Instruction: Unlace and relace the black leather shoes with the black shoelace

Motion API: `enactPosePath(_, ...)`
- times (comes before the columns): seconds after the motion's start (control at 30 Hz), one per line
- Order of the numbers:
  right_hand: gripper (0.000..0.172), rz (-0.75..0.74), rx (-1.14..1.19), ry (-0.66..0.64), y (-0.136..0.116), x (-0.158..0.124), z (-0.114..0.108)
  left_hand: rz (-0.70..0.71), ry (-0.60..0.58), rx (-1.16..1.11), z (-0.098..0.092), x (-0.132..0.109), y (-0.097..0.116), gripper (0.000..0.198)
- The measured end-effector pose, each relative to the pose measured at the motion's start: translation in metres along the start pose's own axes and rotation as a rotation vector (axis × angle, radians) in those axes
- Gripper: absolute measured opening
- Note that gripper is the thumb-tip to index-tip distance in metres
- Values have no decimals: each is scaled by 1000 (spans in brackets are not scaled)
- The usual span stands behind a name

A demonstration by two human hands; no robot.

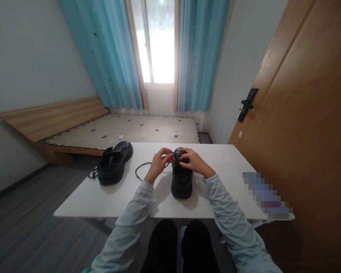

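A black shoe stands on the white table in front of me, its heel towards me and its toe towards the window. Over its front part, my left hand pinches a black shoelace, which loops out onto the table to the left. From the other side my right hand reaches over the shoe, fingers closed at the lace near the eyelets. Exactly how the lace passes between the fingertips is too small to tell. A second black shoe sits at the table's left, its lace hanging past the edge.
A blurred flat bluish item lies along the table's right edge. Beyond the table is a bed with a small white object on it. A wooden door stands close on the right. Blue curtains flank the window.
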State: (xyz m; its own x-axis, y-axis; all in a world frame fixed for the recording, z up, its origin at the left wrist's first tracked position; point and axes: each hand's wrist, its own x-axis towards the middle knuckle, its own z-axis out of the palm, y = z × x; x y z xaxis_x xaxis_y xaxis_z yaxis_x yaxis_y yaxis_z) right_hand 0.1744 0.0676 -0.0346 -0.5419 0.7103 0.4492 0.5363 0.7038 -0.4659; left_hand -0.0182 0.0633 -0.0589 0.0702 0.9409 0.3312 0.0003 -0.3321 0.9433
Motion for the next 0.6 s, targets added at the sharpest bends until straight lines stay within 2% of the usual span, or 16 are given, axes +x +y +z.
enactPosePath(0.2,15,-15,-47,-55,3,1,3,-7,-12,27,0,0,4,28)
enactPosePath(0.33,14,-28,-50,-56,3,1,4,-27,15,-1,0,-1,7,28)
enactPosePath(0.6,15,-4,-38,-43,2,1,6,-22,-13,-7,-1,-2,8,31)
